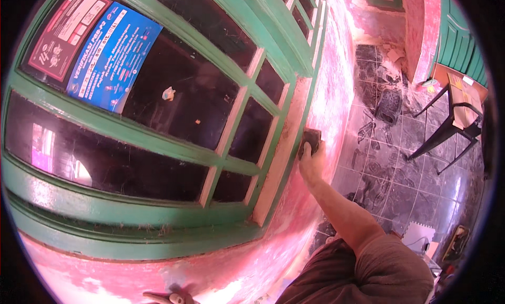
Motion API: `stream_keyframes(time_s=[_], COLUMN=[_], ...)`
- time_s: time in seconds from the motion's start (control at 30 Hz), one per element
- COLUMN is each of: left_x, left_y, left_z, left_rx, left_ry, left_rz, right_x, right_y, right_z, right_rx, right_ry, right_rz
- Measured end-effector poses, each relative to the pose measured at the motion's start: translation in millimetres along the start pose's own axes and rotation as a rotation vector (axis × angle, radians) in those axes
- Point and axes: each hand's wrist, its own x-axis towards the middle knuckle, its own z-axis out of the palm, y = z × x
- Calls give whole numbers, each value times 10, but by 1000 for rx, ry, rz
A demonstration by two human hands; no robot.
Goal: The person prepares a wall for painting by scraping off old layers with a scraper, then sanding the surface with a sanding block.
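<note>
My right hand [311, 166] reaches up and grips a dark rectangular block [312, 140]. It presses the block against the pale window sill strip [284, 146], where the green window frame [158, 141] meets the pink wall [331, 93]. My right forearm rises from the lower right in a brown sleeve. A small part of what seems to be my left hand [168, 297] shows at the bottom edge against the pink wall. I cannot tell whether its fingers hold anything.
The window has dark glass panes with a blue poster [113, 57] and a dark red poster [66, 33] stuck on them. To the right lie a dark tiled floor [389, 167], a black mat [389, 107], a wooden table with black legs [457, 112] and a green door [463, 46].
</note>
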Motion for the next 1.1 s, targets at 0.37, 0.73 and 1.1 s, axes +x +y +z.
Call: stream_keyframes(time_s=[0.37,0.73,1.1], left_x=[87,137,59], left_y=[-710,-767,-461], left_z=[345,374,324], left_rx=[643,511,98], left_ry=[199,251,10], left_rz=[252,348,152], right_x=[162,618,845], right_y=[-343,-245,-365], right_z=[-88,-186,-286], right_rx=[-84,-288,-238], right_ry=[-82,-35,-165], right_rz=[98,-369,-139])
